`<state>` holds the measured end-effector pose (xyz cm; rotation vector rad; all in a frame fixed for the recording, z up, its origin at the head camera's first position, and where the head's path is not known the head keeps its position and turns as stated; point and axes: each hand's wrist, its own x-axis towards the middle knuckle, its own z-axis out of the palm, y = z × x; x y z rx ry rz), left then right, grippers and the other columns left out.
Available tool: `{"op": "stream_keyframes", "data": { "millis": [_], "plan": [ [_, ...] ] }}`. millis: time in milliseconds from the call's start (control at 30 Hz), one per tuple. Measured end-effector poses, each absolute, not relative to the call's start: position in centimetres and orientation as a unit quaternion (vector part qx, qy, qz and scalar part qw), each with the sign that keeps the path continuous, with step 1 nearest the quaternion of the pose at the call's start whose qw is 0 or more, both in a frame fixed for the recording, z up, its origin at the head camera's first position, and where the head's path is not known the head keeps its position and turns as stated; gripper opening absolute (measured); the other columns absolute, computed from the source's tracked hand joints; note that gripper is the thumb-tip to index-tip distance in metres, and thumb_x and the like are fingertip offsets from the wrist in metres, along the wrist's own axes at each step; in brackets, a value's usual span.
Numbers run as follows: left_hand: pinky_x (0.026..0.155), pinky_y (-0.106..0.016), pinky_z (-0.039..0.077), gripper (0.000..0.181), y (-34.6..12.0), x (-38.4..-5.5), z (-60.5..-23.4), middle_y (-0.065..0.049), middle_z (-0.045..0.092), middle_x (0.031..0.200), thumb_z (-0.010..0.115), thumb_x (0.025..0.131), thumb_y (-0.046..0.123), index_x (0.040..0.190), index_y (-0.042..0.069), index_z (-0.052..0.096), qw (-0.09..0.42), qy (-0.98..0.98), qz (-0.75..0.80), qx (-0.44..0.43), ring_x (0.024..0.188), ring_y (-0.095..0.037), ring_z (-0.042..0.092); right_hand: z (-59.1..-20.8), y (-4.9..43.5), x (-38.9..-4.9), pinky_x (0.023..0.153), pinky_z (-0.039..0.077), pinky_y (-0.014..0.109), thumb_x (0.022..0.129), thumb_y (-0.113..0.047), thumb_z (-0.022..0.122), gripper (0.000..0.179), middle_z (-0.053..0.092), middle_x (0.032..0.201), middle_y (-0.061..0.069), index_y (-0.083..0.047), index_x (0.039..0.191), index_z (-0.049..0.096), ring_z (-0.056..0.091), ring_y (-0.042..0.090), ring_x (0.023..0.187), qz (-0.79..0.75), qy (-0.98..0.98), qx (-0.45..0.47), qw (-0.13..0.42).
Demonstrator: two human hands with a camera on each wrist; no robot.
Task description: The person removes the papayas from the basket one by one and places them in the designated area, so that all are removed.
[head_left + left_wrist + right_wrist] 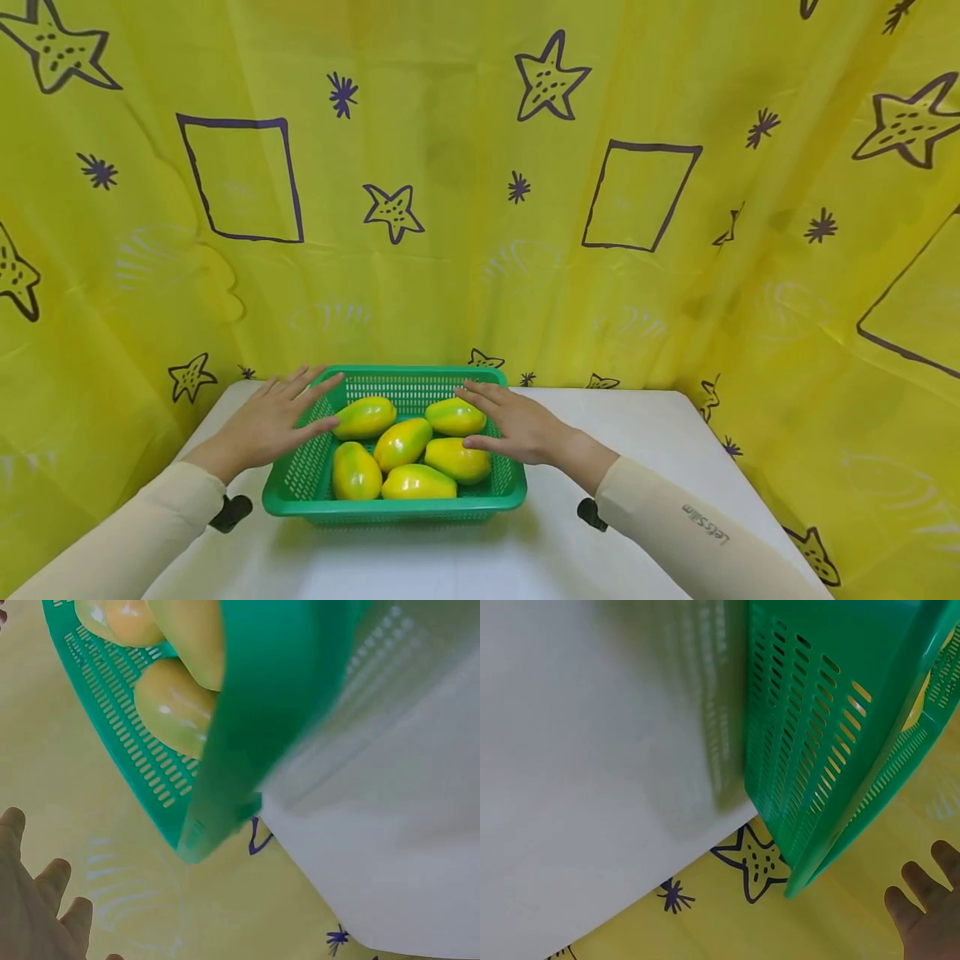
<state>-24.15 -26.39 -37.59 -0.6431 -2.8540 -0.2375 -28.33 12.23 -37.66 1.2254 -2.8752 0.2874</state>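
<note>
A green plastic basket [397,507] with slotted walls stands on the white table. Several shiny yellow-green mangoes [403,444] lie inside it. Over the basket's left side, my left hand [272,417] is spread, its fingers straight and holding nothing. My right hand [525,423] hovers over the right side, also with straight fingers and nothing in its grasp. In the left wrist view, the left fingers [52,885] appear apart from the basket rim [262,712]. The right wrist view likewise shows the right fingers [922,889] clear of the basket wall [802,735].
The white table [615,450] extends to both sides and in front of the basket. A yellow curtain [450,292] printed with stars and squares hangs behind the table and along its sides. Dark straps [231,513] show at both wrists.
</note>
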Motion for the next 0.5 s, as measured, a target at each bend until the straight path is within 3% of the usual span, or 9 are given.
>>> {"op": "stream_keyframes", "data": {
  "millis": [233,500],
  "plan": [
    [0.111,-0.068,0.018,0.068,-27.2,-24.1,-37.8,-0.019,0.03,0.158,0.05,0.098,0.053,0.154,0.018,0.034,0.106,-0.968,-0.088,-0.208,0.142,-0.046,0.027,-38.1,11.8,-28.5,0.112,0.034,0.053,0.095,-0.064,0.046,0.076,0.027,0.161,0.0,-0.026,0.157,0.026,0.03,0.026,0.146,0.113,-0.92,0.374,-0.005],
    [0.107,-0.067,0.028,0.069,-27.7,-24.2,-38.4,-0.02,0.037,0.154,0.053,0.097,0.053,0.153,0.017,0.036,0.12,-0.967,-0.108,-0.198,0.138,-0.047,0.034,-38.3,11.3,-28.5,0.108,0.038,0.055,0.095,-0.061,0.051,0.075,0.031,0.16,0.003,-0.027,0.157,0.025,0.036,0.029,0.143,0.14,-0.927,0.346,-0.025]
  ]
}}
